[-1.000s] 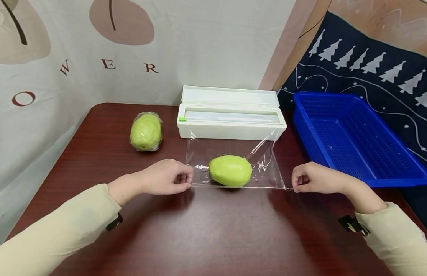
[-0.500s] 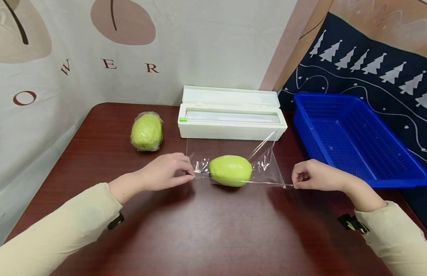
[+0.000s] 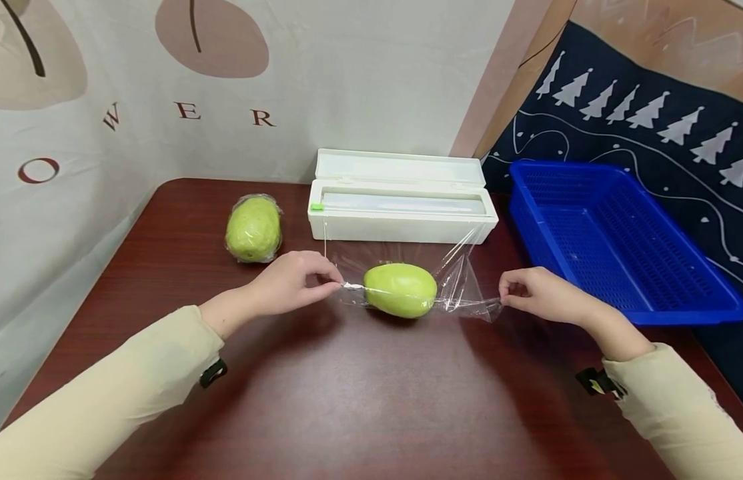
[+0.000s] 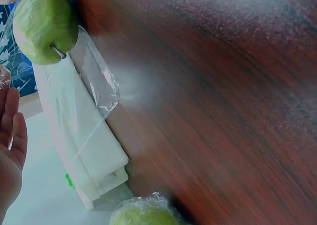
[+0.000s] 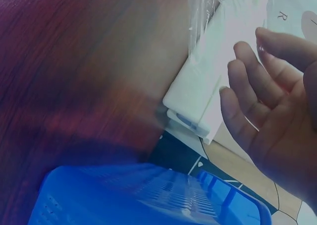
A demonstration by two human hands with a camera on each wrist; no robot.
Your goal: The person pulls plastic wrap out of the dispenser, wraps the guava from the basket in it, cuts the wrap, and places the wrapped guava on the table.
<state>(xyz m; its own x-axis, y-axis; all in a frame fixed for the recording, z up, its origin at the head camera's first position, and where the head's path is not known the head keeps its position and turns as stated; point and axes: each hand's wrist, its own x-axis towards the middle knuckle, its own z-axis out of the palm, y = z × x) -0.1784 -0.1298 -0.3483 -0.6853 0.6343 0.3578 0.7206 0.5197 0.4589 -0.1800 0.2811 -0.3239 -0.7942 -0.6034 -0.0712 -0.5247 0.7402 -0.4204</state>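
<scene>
A green, pear-like fruit (image 3: pixel 401 289) lies on its side on the table, its stem showing in the left wrist view. Clear cling film (image 3: pixel 467 293) runs from the white dispenser box (image 3: pixel 401 230) down to and under the fruit. Its near edge is lifted and crosses the front of the fruit. To the left of the fruit, my left hand (image 3: pixel 293 283) pinches one corner of that edge between thumb and fingers. My right hand (image 3: pixel 542 298) pinches the opposite corner on the right. The right wrist view shows the right hand (image 5: pixel 270 91) with its fingers bent toward the thumb.
A second green fruit (image 3: pixel 254 228), wrapped in film, sits at the back left of the dark red table (image 3: pixel 371 400). On the right stands a blue plastic basket (image 3: pixel 677 316), close beyond my right hand. The dispenser's lid (image 3: pixel 401 167) stands raised against the wall cloth.
Both hands have moved up and away from me, drawing slightly together. The film's near edge has risen from in front of the fruit to across it.
</scene>
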